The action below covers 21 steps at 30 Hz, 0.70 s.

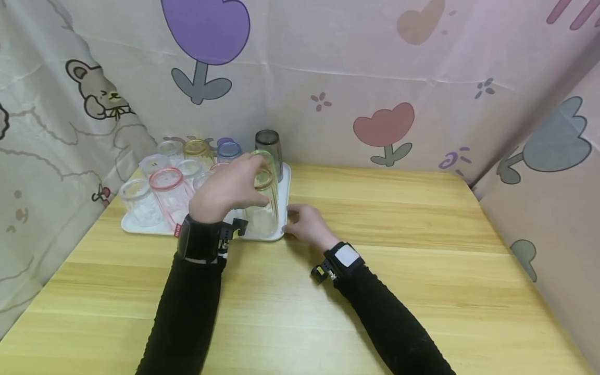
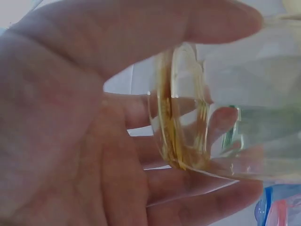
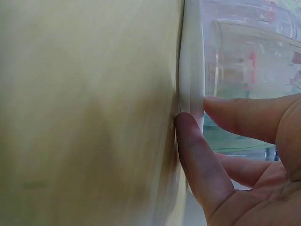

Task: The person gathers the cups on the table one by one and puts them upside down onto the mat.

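Note:
A white tray (image 1: 282, 179) sits at the back left of the wooden table, carrying several clear and tinted plastic cups. My left hand (image 1: 229, 188) grips a clear cup (image 1: 262, 208) with a yellowish rim (image 2: 181, 117) at the tray's near right corner; fingers and thumb curl round its upper part. It looks like a second greenish cup (image 1: 264, 159) is nested in it. My right hand (image 1: 304, 224) holds the tray's right edge (image 3: 192, 70), thumb on the rim and fingers over it.
On the tray stand a pink cup (image 1: 169, 195), a clear cup (image 1: 138, 200), a yellow cup (image 1: 198, 150), a blue cup (image 1: 228, 151) and a dark grey cup (image 1: 269, 145). Patterned cloth walls enclose the table on three sides.

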{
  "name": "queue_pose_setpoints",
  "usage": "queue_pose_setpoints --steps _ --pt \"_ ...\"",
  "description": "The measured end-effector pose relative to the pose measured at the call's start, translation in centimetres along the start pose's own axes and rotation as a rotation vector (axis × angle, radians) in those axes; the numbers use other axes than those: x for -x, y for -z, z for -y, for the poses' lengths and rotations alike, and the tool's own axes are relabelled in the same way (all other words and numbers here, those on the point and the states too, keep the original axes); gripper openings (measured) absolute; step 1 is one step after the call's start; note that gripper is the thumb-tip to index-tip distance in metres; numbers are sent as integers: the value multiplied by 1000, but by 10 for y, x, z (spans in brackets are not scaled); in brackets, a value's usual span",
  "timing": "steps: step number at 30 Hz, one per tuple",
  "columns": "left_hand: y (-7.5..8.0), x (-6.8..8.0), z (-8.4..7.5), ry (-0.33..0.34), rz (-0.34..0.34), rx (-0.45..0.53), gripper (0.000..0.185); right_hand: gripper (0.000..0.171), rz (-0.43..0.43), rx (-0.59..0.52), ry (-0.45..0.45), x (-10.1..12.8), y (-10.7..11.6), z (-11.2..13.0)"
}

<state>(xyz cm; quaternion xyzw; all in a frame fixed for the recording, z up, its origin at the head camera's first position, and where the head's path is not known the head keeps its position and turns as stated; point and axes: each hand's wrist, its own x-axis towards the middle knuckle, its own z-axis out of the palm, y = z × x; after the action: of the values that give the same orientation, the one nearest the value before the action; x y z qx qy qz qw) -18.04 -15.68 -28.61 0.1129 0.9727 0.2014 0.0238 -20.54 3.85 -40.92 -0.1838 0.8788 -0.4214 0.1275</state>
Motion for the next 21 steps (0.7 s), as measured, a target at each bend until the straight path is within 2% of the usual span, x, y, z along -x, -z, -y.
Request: queue_pose_setpoints --steps 6,21 --pt "-1 -1 3 -12 18 -1 60 56 2 -15 -8 0 0 0" --pt "-4 -5 3 -9 59 -2 57 55 6 9 -11 -1 1 0"
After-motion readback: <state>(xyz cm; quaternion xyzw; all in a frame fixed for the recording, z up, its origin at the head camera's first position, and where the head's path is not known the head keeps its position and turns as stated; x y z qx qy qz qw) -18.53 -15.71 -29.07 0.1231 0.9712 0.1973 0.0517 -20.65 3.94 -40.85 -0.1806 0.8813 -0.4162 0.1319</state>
